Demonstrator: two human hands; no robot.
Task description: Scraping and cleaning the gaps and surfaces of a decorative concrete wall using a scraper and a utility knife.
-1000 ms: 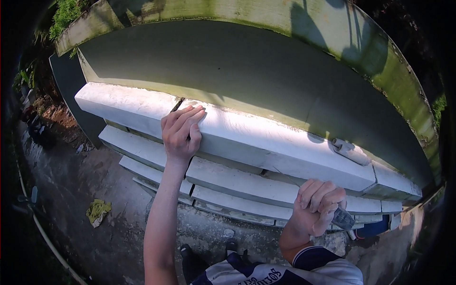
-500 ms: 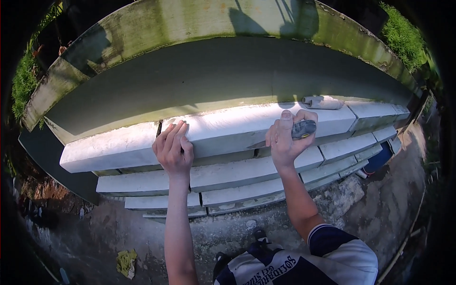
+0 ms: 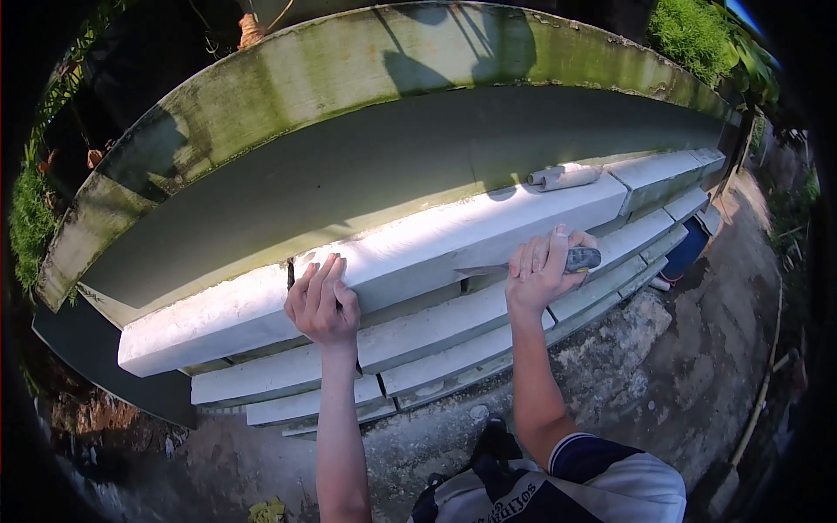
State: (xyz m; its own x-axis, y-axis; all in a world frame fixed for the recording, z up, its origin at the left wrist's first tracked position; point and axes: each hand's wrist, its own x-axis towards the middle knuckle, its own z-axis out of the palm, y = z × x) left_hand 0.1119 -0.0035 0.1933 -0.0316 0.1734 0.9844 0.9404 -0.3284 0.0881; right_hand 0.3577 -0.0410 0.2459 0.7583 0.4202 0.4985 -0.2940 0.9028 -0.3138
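A long white-topped slab (image 3: 453, 231) lies along the wall, its pale front face toward me. My left hand (image 3: 324, 305) rests at its front edge, near a dark joint, fingers laid over the top and thumb apart. Further right, my right hand (image 3: 542, 272) is closed around the thick dark handle of a scraper-like tool (image 3: 582, 259). Its thin metal blade points left beside the slab's front face. Whether the blade touches the slab, I cannot tell.
Two short pale tubes (image 3: 565, 177) lie on the slab against the wall. A mossy curved ledge (image 3: 323, 78) overhangs behind. More white-topped slabs (image 3: 436, 336) step down toward me. A yellow-green cloth (image 3: 266, 510) lies on the rough ground; a blue object (image 3: 689, 250) sits at the right.
My view has tilted and shifted. My right hand and the tool have moved down off the slab's top edge, and the blade shows more. My left hand stays at the same joint.
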